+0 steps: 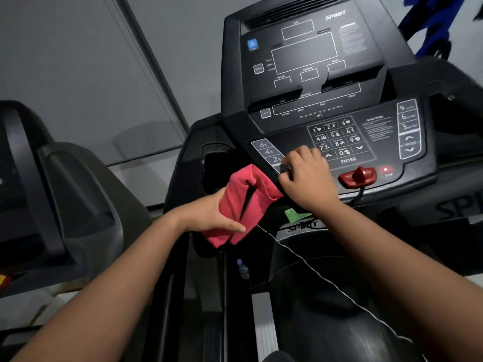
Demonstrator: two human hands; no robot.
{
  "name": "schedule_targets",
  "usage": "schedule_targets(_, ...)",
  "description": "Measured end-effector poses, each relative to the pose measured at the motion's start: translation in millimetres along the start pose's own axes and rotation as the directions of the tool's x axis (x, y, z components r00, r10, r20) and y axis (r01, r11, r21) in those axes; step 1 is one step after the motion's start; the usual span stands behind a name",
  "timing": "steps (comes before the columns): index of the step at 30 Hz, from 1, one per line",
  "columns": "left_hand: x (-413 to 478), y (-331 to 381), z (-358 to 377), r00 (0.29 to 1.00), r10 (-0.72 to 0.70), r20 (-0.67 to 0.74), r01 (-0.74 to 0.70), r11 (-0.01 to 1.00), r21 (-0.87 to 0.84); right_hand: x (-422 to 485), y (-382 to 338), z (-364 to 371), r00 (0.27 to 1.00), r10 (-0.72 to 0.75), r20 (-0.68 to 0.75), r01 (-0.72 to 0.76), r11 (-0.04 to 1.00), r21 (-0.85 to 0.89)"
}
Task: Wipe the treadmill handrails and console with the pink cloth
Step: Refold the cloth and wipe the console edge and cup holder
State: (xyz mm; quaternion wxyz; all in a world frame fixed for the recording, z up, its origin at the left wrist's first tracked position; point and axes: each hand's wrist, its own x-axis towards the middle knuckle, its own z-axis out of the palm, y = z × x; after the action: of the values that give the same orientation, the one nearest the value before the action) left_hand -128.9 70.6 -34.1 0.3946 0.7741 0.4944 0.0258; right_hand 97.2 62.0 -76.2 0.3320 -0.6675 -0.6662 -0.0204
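The pink cloth (244,205) is wrapped around the treadmill's left handrail, just below the left end of the black console (308,121). My left hand (211,216) grips the cloth around the rail, thumb on top. My right hand (307,176) has its fingers curled round a handgrip bar at the console's lower left edge, beside the incline buttons (269,151). The rail itself is mostly hidden under the cloth.
A red safety key (358,176) and stop button (386,170) sit right of my right hand. A thin white cord (313,270) runs down across the deck. A water bottle (242,269) lies below. Another treadmill (52,184) stands at the left.
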Motion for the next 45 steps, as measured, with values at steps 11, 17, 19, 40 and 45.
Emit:
schedule_targets(11,22,49,49,0.642,0.183,-0.745,-0.072,0.981,0.179,-1,-1,-1,0.999,-0.015,0.032,0.017,0.999,-0.043)
schedule_targets(17,20,44,52,0.62,0.26,-0.74,-0.041,0.953,0.3,-4,-1,-4,0.998,-0.027,0.054,0.03,0.998,-0.053)
schedule_targets(19,18,45,44,0.715,0.121,-0.689,0.023,0.98,0.197,-4,-1,-4,0.998,-0.021,0.056,0.024,0.999,-0.049)
schedule_targets(40,4,11,54,0.782,-0.126,-0.611,-0.062,0.959,-0.277,-4,1,-1,1.0,-0.011,0.023,0.012,1.0,-0.029)
schedule_targets(45,-4,1,79,0.622,-0.095,-0.777,0.104,0.994,-0.038,-5,1,-3,0.999,-0.025,0.031,0.026,0.999,-0.024)
